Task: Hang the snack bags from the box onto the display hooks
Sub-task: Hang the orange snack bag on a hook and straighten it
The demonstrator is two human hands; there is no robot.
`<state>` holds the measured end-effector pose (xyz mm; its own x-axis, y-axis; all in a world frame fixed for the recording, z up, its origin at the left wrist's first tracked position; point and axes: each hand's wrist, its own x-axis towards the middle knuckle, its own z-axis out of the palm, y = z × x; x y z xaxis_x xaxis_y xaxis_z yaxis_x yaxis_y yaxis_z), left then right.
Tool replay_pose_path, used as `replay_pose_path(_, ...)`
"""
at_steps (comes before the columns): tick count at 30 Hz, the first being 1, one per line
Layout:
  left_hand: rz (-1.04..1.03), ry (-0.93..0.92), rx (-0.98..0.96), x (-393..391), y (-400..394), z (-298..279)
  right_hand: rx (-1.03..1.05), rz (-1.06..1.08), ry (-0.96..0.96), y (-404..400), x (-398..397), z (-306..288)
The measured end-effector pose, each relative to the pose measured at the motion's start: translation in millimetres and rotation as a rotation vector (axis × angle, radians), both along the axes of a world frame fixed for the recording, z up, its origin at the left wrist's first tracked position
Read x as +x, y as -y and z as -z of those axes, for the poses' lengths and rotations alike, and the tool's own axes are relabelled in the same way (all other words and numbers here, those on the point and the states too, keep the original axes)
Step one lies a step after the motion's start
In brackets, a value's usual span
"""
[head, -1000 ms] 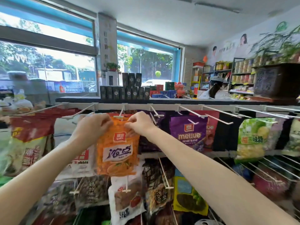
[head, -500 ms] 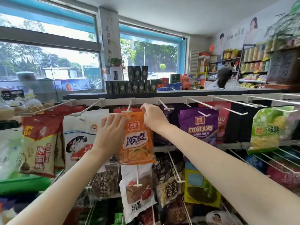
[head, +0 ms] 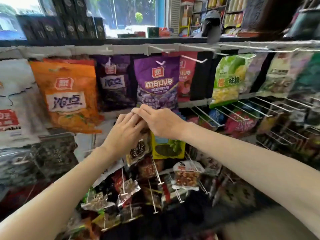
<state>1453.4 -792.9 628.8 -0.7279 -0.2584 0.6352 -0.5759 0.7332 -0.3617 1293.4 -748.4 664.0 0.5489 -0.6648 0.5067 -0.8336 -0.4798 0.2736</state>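
Observation:
An orange snack bag (head: 69,94) hangs by itself on a hook of the top white rail (head: 121,49), left of a dark purple bag (head: 114,84) and a purple "meijue" bag (head: 156,82). Both my hands have come off it. My left hand (head: 125,131) and my right hand (head: 158,121) are together in front of the second row, fingers fairly straight and overlapping, in front of a dark brown bag (head: 138,149) and a yellow bag (head: 168,148). I see nothing held in either hand. The box is out of view.
A white bag (head: 13,104) hangs at far left and a green bag (head: 228,78) to the right. Bare wire hooks (head: 242,110) jut out at right. More hooks (head: 156,172) with small packets stick out below my hands. A person in a cap (head: 211,21) is behind the rack.
Both hands let go of the orange bag, which stays hanging on the top hook, and dropped down-right to the second row. My view tilted down and moved closer.

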Motion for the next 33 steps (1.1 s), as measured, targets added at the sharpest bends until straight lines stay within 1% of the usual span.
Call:
replay_pose_path(3,0.041,0.038,0.096,-53,-20,34,0.239,0.187,-0.001,-27,-57,32)
replay_pose_path(5,0.029,0.123,0.154,-87,-39,69,0.391,0.291,-0.053,-48,-96,64)
replay_pose_path(7,-0.003,0.217,0.241,-121,-58,107,0.515,0.350,-0.100,-69,-141,103)
replay_pose_path(11,-0.165,0.321,0.506,-188,-103,182,0.797,0.479,-0.083,-117,-243,186)
replay_pose_path(14,-0.306,0.504,0.808,-229,-146,237,0.979,0.592,-0.132,-162,-307,241)
replay_pose_path(17,-0.317,0.608,0.900,-253,-180,279,1.104,0.681,-0.126,-194,-343,293)
replay_pose_path(21,-0.337,0.654,1.009,-275,-195,335,1.212,0.704,0.018,-214,-354,372)
replay_pose_path(24,-0.390,0.699,1.107,-286,-201,393,1.358,0.711,0.209,-231,-337,461)
replay_pose_path(26,-0.428,0.748,1.195,-292,-204,435,1.490,0.761,0.311,-246,-324,516)
replay_pose_path(29,-0.474,0.797,1.297,-297,-211,493,1.602,0.755,0.389,-264,-308,580)
replay_pose_path(32,-0.490,0.768,1.392,-301,-220,554,1.689,0.680,0.322,-265,-294,644)
replay_pose_path(33,-0.491,0.765,1.429,-300,-224,575,1.731,0.676,0.334,-263,-289,666)
